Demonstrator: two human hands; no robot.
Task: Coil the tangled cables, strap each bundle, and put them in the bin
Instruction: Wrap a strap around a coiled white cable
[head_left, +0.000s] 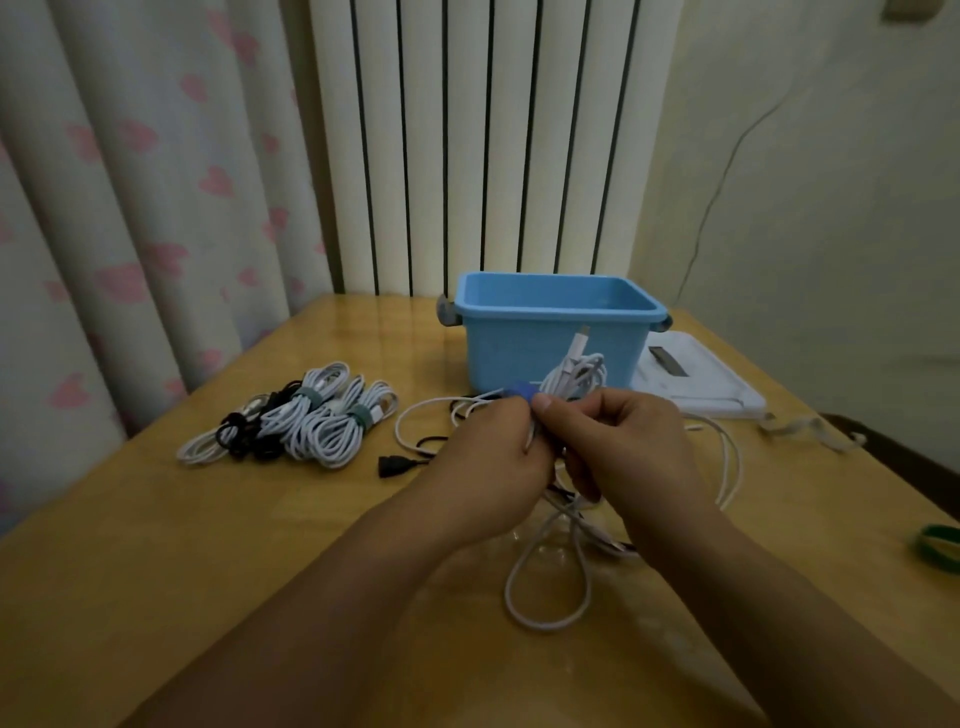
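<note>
Two hands meet over the desk (156, 545): left hand (483, 467) and right hand (618, 441) both pinch a white cable (550, 582) at its blue strap (521, 391). Bin (550, 332) just behind.

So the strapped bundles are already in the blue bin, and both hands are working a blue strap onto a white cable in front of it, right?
Not quite. The head view shows the strapped bundles lying on the table, left of the blue bin, not in it. The rest holds: the left hand and right hand work a blue strap onto a white cable.
</note>
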